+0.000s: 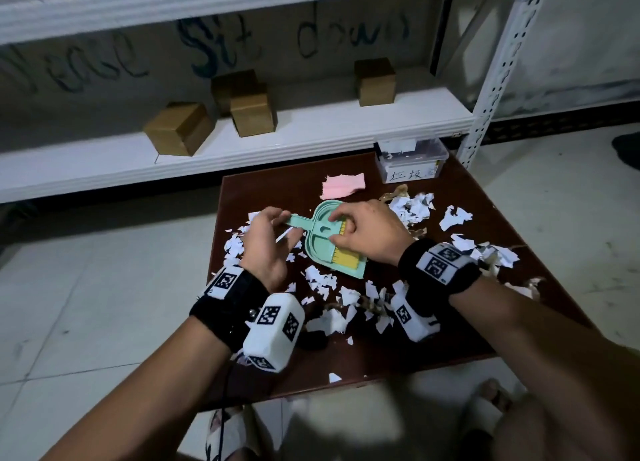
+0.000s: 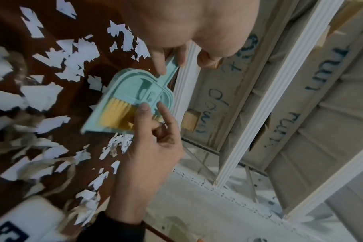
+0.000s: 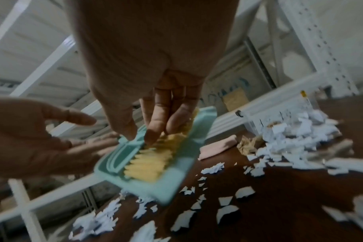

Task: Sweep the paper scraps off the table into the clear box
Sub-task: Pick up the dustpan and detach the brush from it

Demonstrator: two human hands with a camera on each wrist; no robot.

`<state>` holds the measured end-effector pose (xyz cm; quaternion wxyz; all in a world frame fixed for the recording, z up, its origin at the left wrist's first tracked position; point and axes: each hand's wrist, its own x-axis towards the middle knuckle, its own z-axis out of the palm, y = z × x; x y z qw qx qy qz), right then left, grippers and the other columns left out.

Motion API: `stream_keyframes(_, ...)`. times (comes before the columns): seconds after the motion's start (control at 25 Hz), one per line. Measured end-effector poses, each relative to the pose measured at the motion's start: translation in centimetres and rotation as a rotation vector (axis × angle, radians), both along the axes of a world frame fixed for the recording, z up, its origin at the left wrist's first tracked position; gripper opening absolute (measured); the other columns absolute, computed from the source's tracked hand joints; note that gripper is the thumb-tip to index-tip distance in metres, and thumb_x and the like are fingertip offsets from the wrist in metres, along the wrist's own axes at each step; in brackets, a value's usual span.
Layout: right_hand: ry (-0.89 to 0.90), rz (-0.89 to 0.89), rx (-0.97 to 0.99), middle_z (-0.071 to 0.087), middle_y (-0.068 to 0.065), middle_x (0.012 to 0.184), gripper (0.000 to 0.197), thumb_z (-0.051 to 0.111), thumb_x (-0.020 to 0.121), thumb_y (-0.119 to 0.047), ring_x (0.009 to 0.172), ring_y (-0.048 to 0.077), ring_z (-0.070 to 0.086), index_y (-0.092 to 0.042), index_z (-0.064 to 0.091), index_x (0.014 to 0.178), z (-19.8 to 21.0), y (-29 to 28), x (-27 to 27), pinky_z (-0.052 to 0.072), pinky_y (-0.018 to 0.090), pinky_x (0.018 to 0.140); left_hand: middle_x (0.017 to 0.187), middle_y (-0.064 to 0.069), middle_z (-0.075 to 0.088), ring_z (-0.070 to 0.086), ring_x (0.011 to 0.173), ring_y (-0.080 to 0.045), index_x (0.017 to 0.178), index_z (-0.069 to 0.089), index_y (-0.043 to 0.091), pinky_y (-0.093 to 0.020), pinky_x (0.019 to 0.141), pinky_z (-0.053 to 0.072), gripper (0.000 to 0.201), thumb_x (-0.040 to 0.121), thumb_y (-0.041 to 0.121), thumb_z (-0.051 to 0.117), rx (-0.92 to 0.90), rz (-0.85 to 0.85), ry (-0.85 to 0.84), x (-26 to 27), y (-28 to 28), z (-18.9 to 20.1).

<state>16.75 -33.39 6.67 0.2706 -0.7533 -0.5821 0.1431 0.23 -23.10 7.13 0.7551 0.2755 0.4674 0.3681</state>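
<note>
A teal dustpan (image 1: 318, 244) (image 2: 139, 83) (image 3: 170, 185) is tilted up over the brown table (image 1: 374, 360), with a yellow-bristled brush (image 1: 344, 252) (image 2: 114, 113) (image 3: 153, 160) nested in it. My left hand (image 1: 285, 225) (image 2: 170, 62) (image 3: 93, 132) pinches the dustpan's handle. My right hand (image 1: 341, 228) (image 2: 153, 109) (image 3: 139, 135) pinches the brush's teal back. Torn white paper scraps (image 1: 412, 207) (image 2: 72, 60) (image 3: 290, 135) lie all round the pan. The clear box (image 1: 412, 162) (image 3: 280, 117) stands at the far right corner with some scraps inside.
A pink folded sheet (image 1: 343, 185) (image 3: 218, 145) lies between the dustpan and the box. Brown paper strips (image 1: 398, 192) mix with the white scraps. Behind the table runs a white shelf (image 1: 311, 138) with cardboard boxes (image 1: 180, 133). Tiled floor surrounds the table.
</note>
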Motion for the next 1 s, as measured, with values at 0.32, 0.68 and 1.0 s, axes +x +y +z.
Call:
stream_keyframes(0.32,-0.349,-0.029,-0.069,0.064,-0.010,0.077,0.027,0.066,0.091,-0.048,0.073,0.014,0.061,-0.030,0.068,0.110,-0.3,-1.7,-3.2,0.056,0.032,0.075,0.093,-0.023,0.075,0.075,0.088,-0.034,0.080,0.070,-0.006,-0.038,0.079,0.063,0.010,0.075,-0.009,0.079,0.110,0.046,0.155,-0.4,-3.5,0.8)
stream_keyframes(0.68,-0.431,-0.071,-0.101,0.048,-0.008,0.062,0.018,0.064,0.081,-0.039,0.055,0.009,0.045,-0.022,0.058,0.080,1.5,-2.5,0.2,0.038,0.026,0.054,0.081,-0.020,0.075,0.076,0.084,-0.036,0.109,0.059,0.002,-0.034,0.068,0.064,0.039,0.077,-0.013,0.076,0.265,-0.205,0.086,0.7,-2.6,2.3)
stream_keyframes(1.0,-0.261,0.039,-0.155,0.042,-0.006,0.058,0.014,0.067,0.082,-0.031,0.048,0.010,0.036,-0.018,0.061,0.081,1.1,-2.5,3.2,0.031,0.021,0.046,0.097,-0.027,0.074,0.076,0.086,-0.032,0.104,0.072,-0.007,-0.032,0.083,0.061,0.041,0.065,0.001,0.081,0.390,-0.551,0.101,0.9,-1.4,3.2)
